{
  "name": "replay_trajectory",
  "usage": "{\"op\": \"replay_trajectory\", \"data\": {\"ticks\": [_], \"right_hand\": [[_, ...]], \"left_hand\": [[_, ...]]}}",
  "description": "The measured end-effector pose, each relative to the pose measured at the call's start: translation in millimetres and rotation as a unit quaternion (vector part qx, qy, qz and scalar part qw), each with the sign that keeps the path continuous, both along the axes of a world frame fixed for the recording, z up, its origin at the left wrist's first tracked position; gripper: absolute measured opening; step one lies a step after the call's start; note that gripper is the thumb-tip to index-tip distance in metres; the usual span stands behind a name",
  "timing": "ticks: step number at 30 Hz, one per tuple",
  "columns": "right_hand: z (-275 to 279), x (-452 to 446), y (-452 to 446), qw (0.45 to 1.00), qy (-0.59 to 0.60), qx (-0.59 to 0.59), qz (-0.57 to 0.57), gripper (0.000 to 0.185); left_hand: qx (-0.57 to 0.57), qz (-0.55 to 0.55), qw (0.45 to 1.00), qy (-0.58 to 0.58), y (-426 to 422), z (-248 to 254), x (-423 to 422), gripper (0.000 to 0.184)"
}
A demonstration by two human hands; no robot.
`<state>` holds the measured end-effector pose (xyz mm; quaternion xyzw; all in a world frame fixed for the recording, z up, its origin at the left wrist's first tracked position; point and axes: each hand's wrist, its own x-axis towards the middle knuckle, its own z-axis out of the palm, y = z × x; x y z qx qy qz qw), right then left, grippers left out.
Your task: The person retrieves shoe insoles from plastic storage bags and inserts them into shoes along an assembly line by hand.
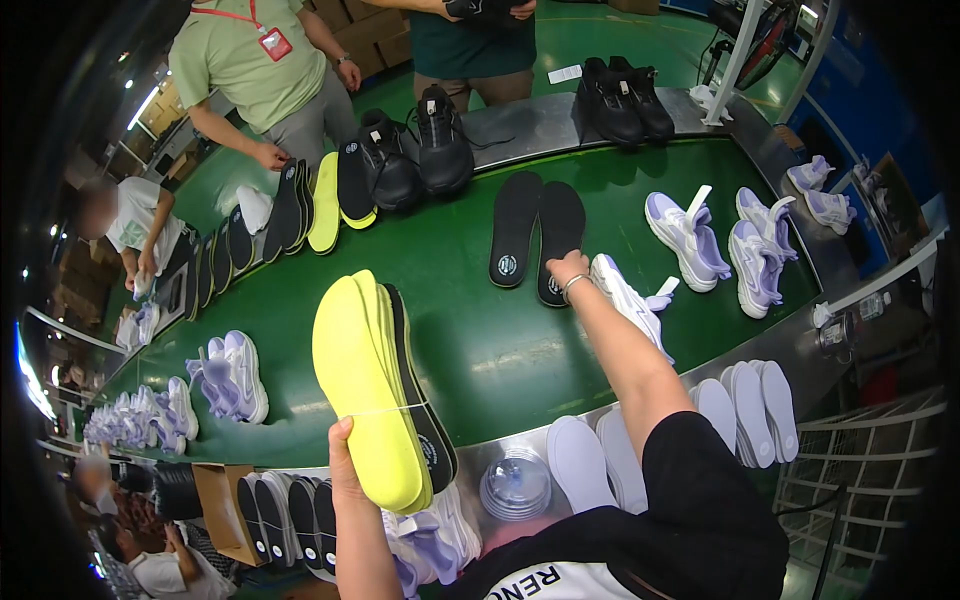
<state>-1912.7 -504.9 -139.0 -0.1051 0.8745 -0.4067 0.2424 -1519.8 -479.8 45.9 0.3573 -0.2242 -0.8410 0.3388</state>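
With left forearm (362,555) raised, clamping banded bundle of yellow and black insoles (365,385) in left hand (347,465), with thumb in front, over near side of green belt (500,390). With right arm (625,350) stretched far forward, touching edge of black insole (561,222) with right hand (569,268), just beside white-and-lavender sneaker (632,303); cannot tell whether pinching. Laid flat beside matching insole (517,222).

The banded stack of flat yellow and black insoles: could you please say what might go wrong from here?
Held near one end by the left hand, the stack shows one thin pale band, so its layers might fan apart. The right hand, at a flat black insole, could nudge the white and lilac sneaker beside its wrist.
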Motion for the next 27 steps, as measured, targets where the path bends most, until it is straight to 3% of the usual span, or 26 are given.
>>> {"op": "replay_trajectory", "data": {"ticks": [2, 4, 5, 6, 8, 10, 12, 13, 14, 17, 18, 20, 25, 27], "right_hand": [[10, 24, -1, 0.97, 0.23, 0.053, 0.049, 0.052], [39, 44, 18, 0.947, 0.26, -0.039, 0.183, 0.059], [72, 62, 31, 0.959, 0.031, -0.159, 0.234, 0.063], [104, 82, 46, 0.903, -0.2, -0.269, 0.267, 0.067], [138, 121, 74, 0.845, -0.397, -0.256, 0.252, 0.07], [154, 151, 97, 0.753, -0.498, -0.277, 0.327, 0.088], [177, 186, 117, 0.788, -0.261, -0.364, 0.422, 0.092], [183, 189, 122, 0.809, -0.187, -0.352, 0.432, 0.094], [196, 189, 130, 0.798, -0.234, -0.36, 0.423, 0.094], [198, 200, 157, 0.818, -0.063, -0.354, 0.45, 0.097], [200, 208, 169, 0.818, -0.059, -0.354, 0.449, 0.097], [215, 224, 190, 0.824, 0.051, -0.322, 0.463, 0.1], [249, 240, 218, 0.841, -0.057, -0.32, 0.432, 0.106], [260, 250, 224, 0.845, -0.109, -0.377, 0.364, 0.103]], "left_hand": [[0.006, -0.002, 1.0, 0.018, 5, -6, -1, 0.043], [0.022, -0.011, 0.999, 0.038, 11, -8, -3, 0.046], [0.011, -0.018, 0.999, 0.039, 13, -14, -3, 0.048], [-0.001, -0.026, 0.999, 0.041, 14, -19, -4, 0.05], [-0.015, -0.033, 0.998, 0.049, 21, -28, -9, 0.06], [-0.104, -0.058, 0.992, 0.032, 28, -39, -19, 0.065], [-0.159, -0.06, 0.984, -0.052, 51, -26, -35, 0.081], [-0.172, -0.085, 0.98, -0.047, 55, -21, -36, 0.085], [-0.185, -0.109, 0.976, -0.042, 58, -14, -35, 0.088], [-0.194, -0.112, 0.974, -0.025, 63, 2, -27, 0.076], [-0.189, -0.123, 0.974, -0.033, 67, 4, -22, 0.071], [-0.23, -0.117, 0.966, 0.036, 82, 12, -15, 0.062], [-0.242, -0.181, 0.952, 0.045, 119, 21, 10, 0.06], [-0.254, -0.209, 0.944, 0.04, 132, 23, 15, 0.059]]}}
